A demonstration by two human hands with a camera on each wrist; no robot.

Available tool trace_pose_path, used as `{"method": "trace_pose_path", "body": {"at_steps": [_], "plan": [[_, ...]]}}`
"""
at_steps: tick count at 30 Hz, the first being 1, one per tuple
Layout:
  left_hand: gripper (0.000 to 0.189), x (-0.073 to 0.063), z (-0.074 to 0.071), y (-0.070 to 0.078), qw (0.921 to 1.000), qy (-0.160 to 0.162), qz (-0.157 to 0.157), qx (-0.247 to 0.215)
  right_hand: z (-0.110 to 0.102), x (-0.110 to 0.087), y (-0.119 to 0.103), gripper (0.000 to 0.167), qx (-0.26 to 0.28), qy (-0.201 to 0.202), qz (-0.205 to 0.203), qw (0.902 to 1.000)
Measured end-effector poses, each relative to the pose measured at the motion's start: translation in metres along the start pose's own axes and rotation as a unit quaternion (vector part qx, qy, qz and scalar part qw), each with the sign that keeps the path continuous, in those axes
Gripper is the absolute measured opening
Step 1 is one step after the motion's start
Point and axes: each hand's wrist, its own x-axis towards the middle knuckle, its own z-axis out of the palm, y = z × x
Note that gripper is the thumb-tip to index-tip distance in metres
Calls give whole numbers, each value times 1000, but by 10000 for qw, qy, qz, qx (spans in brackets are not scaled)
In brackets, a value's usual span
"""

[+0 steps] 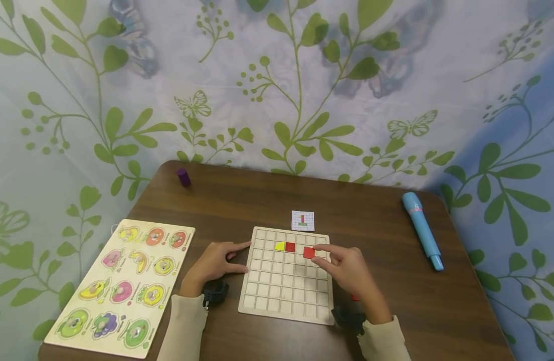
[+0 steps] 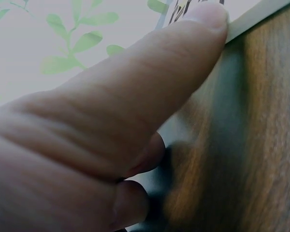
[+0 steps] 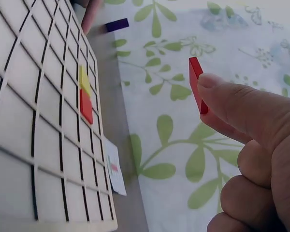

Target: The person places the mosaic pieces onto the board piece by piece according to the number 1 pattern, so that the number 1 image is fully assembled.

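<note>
A pale wooden grid board (image 1: 277,291) lies on the table, with a yellow quarter-round tile (image 1: 280,246) and a red square tile (image 1: 290,247) side by side in its upper rows. My right hand (image 1: 346,268) pinches another red square tile (image 1: 309,252) between thumb and forefinger, over the board's right part. In the right wrist view this red tile (image 3: 197,87) is held up on edge, apart from the grid. My left hand (image 1: 215,263) rests at the board's left edge, thumb and forefinger extended against it, the other fingers bent.
A small printed pattern card (image 1: 303,221) lies just beyond the board. At left is a fruit puzzle board (image 1: 123,281), with a purple cylinder (image 1: 183,177) farther back. A blue toy microphone (image 1: 422,230) lies at right. Some red (image 1: 355,298) shows beside my right wrist.
</note>
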Motion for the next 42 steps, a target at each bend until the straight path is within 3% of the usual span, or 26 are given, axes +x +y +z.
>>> {"method": "trace_pose_path", "body": {"at_steps": [10, 20, 26, 31, 38, 42], "plan": [[73, 4, 0, 0, 10000, -39, -28, 72, 20, 15, -8, 30, 156, -252, 79, 9995], [72, 3, 0, 0, 10000, -27, 9, 47, 53, 15, 4, 31, 180, -348, 493, 9980], [72, 0, 0, -1, 10000, -55, -26, 36, 68, 14, 13, 30, 261, -193, 426, 9986], [73, 3, 0, 0, 10000, -19, -8, 0, 73, 15, 18, 28, 232, -145, 407, 9988], [73, 1, -1, 2, 10000, -3, 71, 38, 77, 11, 18, 28, 185, -322, 720, 9967], [73, 0, 0, 2, 10000, -20, 40, 66, 78, 10, 18, 29, 162, -341, 638, 9972]]}}
